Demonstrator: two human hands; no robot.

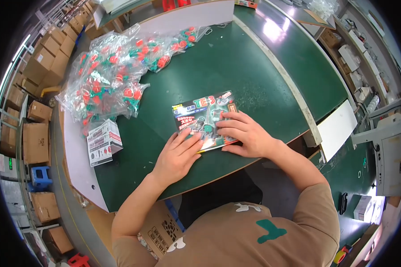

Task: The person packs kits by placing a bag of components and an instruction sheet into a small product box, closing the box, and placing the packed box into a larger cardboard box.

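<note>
Green worktop [178, 78]; TE-3 box [206, 116] lies at frame centre. Left hand [177, 156], fingers loosely extended, rests on its lower-left corner; right hand [248, 135], likewise, on its right side, probably steadying it. Bagged red-green parts [103, 75] and printed leaflet [100, 144] sit frame-left, presumably leaving working room.

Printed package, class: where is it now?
In the head view, the printed package is central, over the green table, touched by the left hand and right hand.
</note>
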